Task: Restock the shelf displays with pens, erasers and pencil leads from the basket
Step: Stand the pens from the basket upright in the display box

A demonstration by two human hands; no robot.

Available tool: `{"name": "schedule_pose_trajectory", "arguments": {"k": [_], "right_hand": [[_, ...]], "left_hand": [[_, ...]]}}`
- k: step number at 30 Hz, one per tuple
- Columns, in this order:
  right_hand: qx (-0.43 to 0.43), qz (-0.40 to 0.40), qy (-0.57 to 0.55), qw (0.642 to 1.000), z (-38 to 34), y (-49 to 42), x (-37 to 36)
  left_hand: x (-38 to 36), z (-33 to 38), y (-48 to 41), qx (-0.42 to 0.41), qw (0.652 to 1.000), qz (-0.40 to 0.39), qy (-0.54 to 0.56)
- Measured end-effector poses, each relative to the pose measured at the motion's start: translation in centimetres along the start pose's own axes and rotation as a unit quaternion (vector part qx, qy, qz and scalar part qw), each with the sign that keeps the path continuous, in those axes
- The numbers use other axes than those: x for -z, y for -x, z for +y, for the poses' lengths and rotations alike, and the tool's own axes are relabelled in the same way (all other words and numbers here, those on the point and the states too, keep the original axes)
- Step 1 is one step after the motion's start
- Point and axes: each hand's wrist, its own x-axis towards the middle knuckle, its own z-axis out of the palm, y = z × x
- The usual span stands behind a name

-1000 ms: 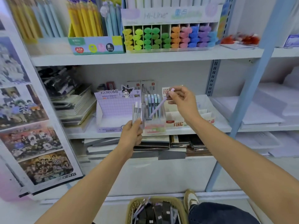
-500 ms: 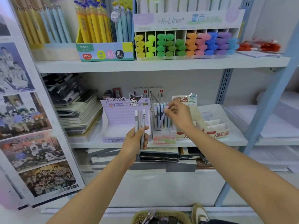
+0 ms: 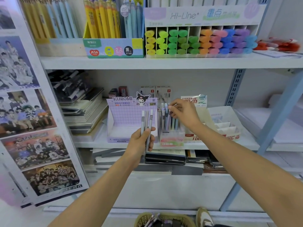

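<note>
**Left hand**: grip closed round three grey pens. Holds them upright and slightly fanned in front of the Kuromi display box. Not yet shelved.

**Right hand**: narrow fingertip grip, pinching the top end of a lilac pen. Pen near upright, lower end already down inside the clear pen box among other pastel pens, on the middle shelf.

**Basket**: on the floor at the bottom edge of view, only rim and a few pens showing. More stock likely to follow.

**Risks, as judged:**
- Clear pen box looks light, crowded and close to the shelf edge. Pushing down off-line could jam the lilac pen against its neighbours, knock them askew or nudge the box forward.
- Releasing before the pen seats could leave it leaning out.
- Fanned grey pens could slip from the left grip while attention sits on the right.

**Change:**
- One second ago: lilac pen slanted high above the box.
- Half a second ago: partly lowered, still slanted.
- Now: standing among the others.
- Left hand holds the same three pens before the Kuromi display box.
- View sits closer to the shelf, with less of the basket visible.
</note>
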Motion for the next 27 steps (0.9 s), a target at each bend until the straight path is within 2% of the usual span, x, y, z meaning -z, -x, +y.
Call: {"name": "schedule_pose_trajectory", "arguments": {"k": [10,15,17,19,22,27], "right_hand": [[0.012,0.007,0.041,0.999,0.8,0.0,-1.2],[0.033,0.040,0.054,0.997,0.1,0.1,-1.1],[0.018,0.031,-0.008,0.999,-0.8,0.5,-0.8],[-0.016,-0.031,-0.114,0.993,-1.6,1.1,-0.4],[-0.053,-0.110,-0.206,0.971,-2.7,2.2,-0.3],[-0.077,-0.102,-0.260,0.957,-3.3,2.7,1.2]], "left_hand": [[0.2,-0.4,-0.4,0.000,1.000,-0.005,-0.009],[0.0,-0.1,-0.2,-0.002,1.000,-0.011,-0.005],[-0.2,0.0,-0.1,-0.006,1.000,-0.018,0.000],[-0.7,0.0,0.1,-0.009,1.000,-0.025,0.004],[-1.5,0.1,0.3,-0.010,0.999,-0.037,0.003],[-2.4,0.5,0.7,-0.011,0.998,-0.054,0.000]]}}
